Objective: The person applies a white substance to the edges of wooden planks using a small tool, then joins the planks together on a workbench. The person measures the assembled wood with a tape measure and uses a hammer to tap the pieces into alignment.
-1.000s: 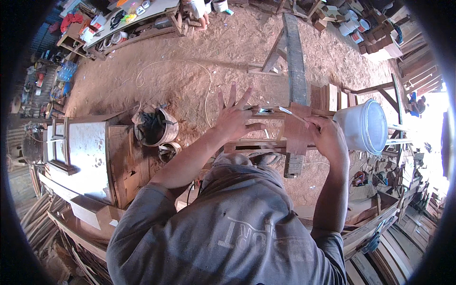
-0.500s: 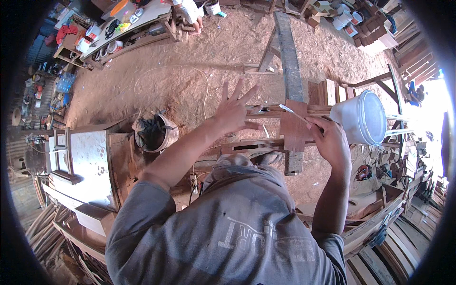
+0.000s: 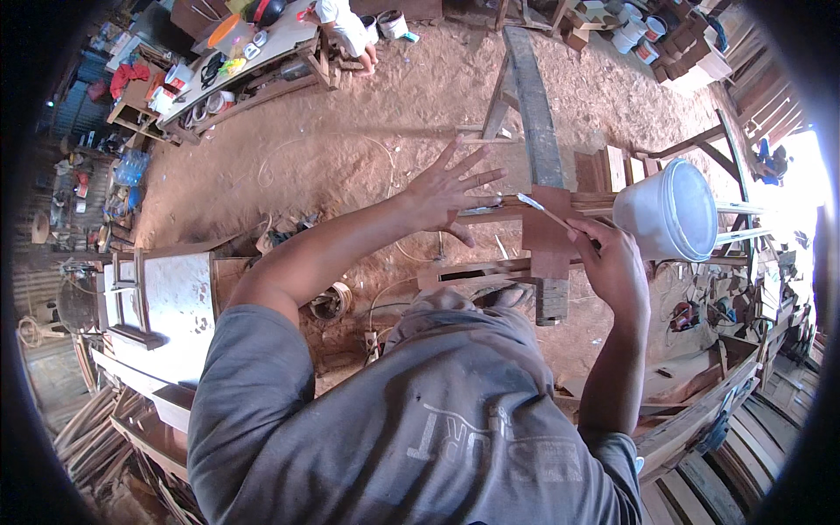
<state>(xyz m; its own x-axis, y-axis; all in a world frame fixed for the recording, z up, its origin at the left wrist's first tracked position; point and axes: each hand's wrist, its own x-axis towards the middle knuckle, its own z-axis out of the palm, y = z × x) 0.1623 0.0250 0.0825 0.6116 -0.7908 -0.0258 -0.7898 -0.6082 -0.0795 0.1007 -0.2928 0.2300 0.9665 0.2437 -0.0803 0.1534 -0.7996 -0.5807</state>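
Note:
My right hand [image 3: 612, 262] pinches a thin wooden stick [image 3: 551, 213] whose tip carries white paste. The stick slants over a flat reddish-brown board [image 3: 546, 245], which rests across a long dark plank [image 3: 535, 105]. Left of the board, my left hand [image 3: 442, 192] is open with fingers spread, holding nothing. It hovers at long narrow wood strips [image 3: 499, 213] that run sideways; whether it touches them I cannot tell. Just right of my right hand, a white plastic bucket [image 3: 656, 214] lies tilted with its round end facing right.
A workbench [image 3: 280, 39] with tubs and tools stands far left, a person [image 3: 346, 35] beside it. A white-topped cabinet [image 3: 171, 297] is at left. Several boards and offcuts [image 3: 717, 437] lie at lower right. A pail [image 3: 331, 302] sits below my left forearm.
My left hand has shifted slightly right, and its elbow has swung outward, with the forearm now covering most of a bucket. My right hand still holds the stick. The view has shifted slightly.

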